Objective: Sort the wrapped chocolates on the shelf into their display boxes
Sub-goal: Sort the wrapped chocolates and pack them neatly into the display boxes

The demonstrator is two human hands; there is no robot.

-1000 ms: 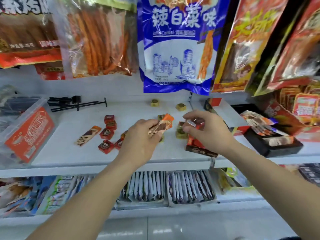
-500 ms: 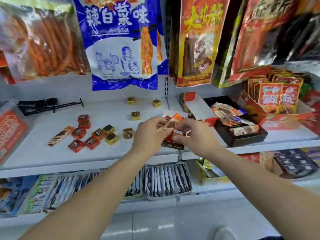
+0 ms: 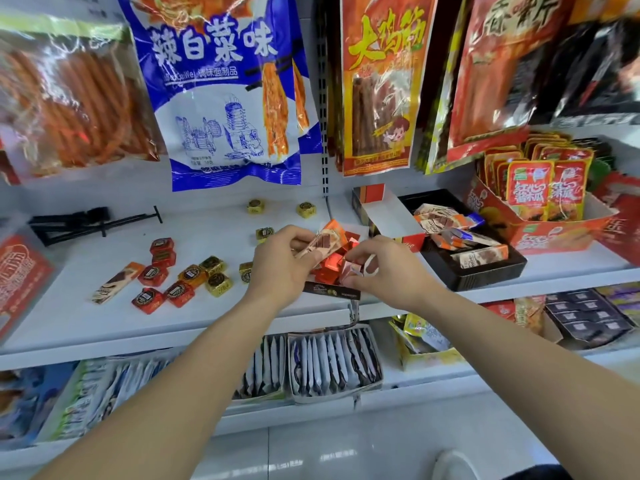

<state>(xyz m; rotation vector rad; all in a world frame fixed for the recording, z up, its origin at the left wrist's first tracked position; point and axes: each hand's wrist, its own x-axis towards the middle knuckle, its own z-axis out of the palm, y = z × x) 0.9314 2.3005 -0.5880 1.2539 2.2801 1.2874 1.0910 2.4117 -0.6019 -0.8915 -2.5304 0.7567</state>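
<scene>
both hands are up at the white shelf (image 3: 104,327), working over a small dark display box (image 3: 332,291) that sits at its front edge and is packed with orange-red wrapped pieces (image 3: 330,263). the left hand (image 3: 280,268) has its fingers (image 3: 304,259) clamped on a long chocolate bar (image 3: 323,240) in an orange and brown wrapper, held tilted just above that box. the right hand (image 3: 388,268) has its fingertips pinched together on a small pale-wrapped piece (image 3: 351,270) at the box's right side, touching or nearly touching the pieces already in it.

to the left on the shelf lie loose chocolates: a cluster of red squares (image 3: 157,271), gold squares (image 3: 216,275) beside them, two more gold ones (image 3: 280,207) further back, and one long bar (image 3: 117,282) lying alone at the left end of the group. to the right, a black tray (image 3: 485,271) holds several long bars (image 3: 457,230) heaped at angles. beyond it stands a red carton (image 3: 554,230) of upright sachets. big snack bags hang above, a blue one (image 3: 225,91) in the middle. a black tool (image 3: 90,221) lies at the back left of the shelf. the lower shelf carries boxes of sachets (image 3: 332,365).
</scene>
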